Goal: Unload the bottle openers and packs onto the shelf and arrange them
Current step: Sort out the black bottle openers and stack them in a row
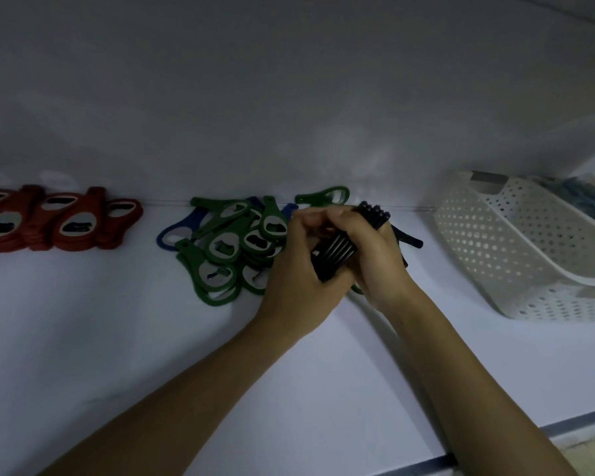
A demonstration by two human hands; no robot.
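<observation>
Head view: black bottle openers [334,257] gripped over the shelf [117,338].
The left hand [299,269] and right hand [378,259] curl their fingers round the stack, just right of the green opener pile [227,249]; red openers [66,221] lie left of that pile, white basket [516,242] well right.

Both forearms bare, reaching fwd, converging mid-frame. L arm comes in from bottom-left, R arm from bottom-right at a steeper angle. My L hand [299,273]: back of hand toward cam, fingers curled over the top, gripping the black opener stack [335,254] from the left. My R hand [378,259]: wrapped round the same stack from the right, back of hand up. Hands pressed close together around it. Wrists approx straight. Fingertips mostly hidden, can't tell exact finger placement.
</observation>
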